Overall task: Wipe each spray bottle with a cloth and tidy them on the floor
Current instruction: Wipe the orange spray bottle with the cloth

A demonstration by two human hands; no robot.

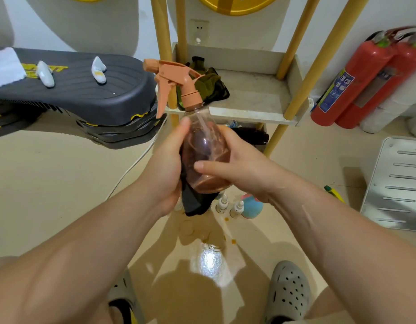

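Left hand (166, 169), right hand (246, 167), both arms: all bare. Grey clogs below: right clog (289, 293) dotted with holes, left clog (122, 298) showing black and yellow.

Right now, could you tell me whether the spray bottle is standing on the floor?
No, the left hand and the right hand hold the spray bottle up in the air, with a dark cloth against it.

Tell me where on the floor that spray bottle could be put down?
Bare floor left of the white cable, below the black boards. Also between the fire extinguishers and the white panel. Crowded beneath the spray bottle: small bottles and spills.
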